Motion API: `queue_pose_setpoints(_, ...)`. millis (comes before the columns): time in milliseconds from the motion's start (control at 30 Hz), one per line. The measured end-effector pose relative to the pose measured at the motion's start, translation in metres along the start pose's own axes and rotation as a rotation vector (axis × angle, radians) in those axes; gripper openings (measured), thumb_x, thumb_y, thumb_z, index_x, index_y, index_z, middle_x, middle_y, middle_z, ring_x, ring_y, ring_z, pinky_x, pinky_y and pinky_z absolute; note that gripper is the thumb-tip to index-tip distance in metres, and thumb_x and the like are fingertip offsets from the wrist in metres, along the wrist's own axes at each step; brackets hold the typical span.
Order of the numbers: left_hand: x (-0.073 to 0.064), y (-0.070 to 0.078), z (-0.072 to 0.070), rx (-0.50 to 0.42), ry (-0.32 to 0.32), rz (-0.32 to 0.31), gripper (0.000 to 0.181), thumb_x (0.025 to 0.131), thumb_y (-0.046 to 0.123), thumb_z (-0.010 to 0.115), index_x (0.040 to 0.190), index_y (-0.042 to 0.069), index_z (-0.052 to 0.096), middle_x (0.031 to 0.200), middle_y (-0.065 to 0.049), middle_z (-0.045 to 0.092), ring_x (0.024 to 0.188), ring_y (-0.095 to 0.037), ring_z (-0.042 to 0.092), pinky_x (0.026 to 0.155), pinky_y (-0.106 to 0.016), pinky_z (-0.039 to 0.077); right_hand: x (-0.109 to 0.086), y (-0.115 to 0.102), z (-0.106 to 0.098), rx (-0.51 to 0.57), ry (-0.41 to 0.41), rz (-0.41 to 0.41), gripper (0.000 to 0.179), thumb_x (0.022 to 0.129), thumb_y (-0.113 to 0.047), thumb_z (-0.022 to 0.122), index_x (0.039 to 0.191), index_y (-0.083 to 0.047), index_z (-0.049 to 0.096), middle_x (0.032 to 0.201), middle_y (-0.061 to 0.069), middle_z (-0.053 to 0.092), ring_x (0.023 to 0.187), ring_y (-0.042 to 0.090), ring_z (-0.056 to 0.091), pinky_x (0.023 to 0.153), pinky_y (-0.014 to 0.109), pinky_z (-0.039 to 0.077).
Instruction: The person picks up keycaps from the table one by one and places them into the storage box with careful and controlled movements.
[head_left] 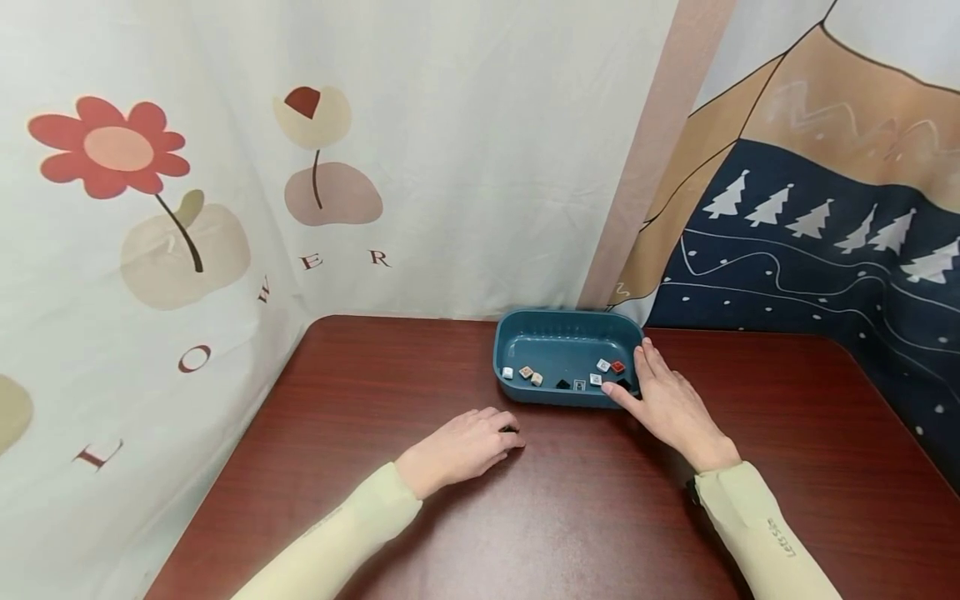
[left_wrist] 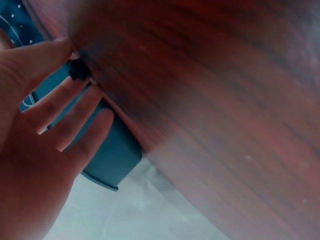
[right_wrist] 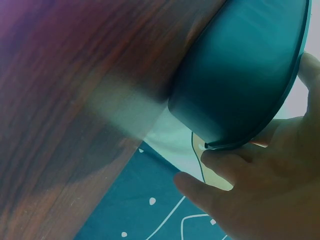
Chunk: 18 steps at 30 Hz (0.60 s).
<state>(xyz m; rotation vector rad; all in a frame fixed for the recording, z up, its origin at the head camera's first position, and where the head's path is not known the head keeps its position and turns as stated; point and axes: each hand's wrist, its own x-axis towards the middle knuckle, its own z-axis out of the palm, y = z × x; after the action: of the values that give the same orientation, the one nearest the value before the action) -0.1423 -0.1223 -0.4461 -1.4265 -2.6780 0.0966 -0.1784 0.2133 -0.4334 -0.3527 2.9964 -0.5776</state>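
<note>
My left hand (head_left: 467, 446) is low over the table's middle, in front of a blue-green plastic tray (head_left: 570, 400). Its thumb and index finger pinch a small black piece with a notched outline (left_wrist: 78, 70), mostly covered by the fingers in the head view. The other left fingers are loosely extended. At the tray's right end, my right hand (head_left: 675, 406) rests on the rim, thumb over the front edge and fingers extended along the side. In the tray lie several small keycap-like pieces: white (head_left: 603, 365), beige (head_left: 526, 372), black (head_left: 562, 384) and one red (head_left: 617, 367).
The reddish-brown wooden table (head_left: 570, 517) spreads out under both arms. The tray stands at its far edge, against a pale curtain (head_left: 480, 150) with printed flowers. A dark blue cloth (head_left: 787, 250) with white trees hangs on the right.
</note>
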Motion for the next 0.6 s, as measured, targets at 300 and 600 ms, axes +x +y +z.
queue_pose_setpoints(300,-0.0041,0.0025,-0.0012,-0.025,0.049,-0.011,0.015,0.097,0.004,0.068,0.101,0.016,0.076,0.096,0.001,0.060,0.086,-0.017,0.061,0.083,-0.027,0.053,-0.0004,0.0001,0.0001,-0.001,0.009,-0.004,0.110,0.097,-0.076,0.043,0.159,0.012,0.019,0.168,0.031,0.010,0.153,0.049,0.017,0.116,0.069,0.022)
queue_pose_setpoints(600,-0.0061,0.0038,-0.0082,-0.046,0.159,-0.018,0.015,0.095,0.002,0.071,0.101,0.014,0.077,0.099,0.001,0.063,0.090,-0.016,0.063,0.087,-0.026,0.053,0.0001,0.0001,0.0000,-0.003,0.005,-0.004,0.111,0.097,-0.077,0.043,0.160,0.012,0.018,0.168,0.030,0.009,0.153,0.049,0.016,0.116,0.069,0.022)
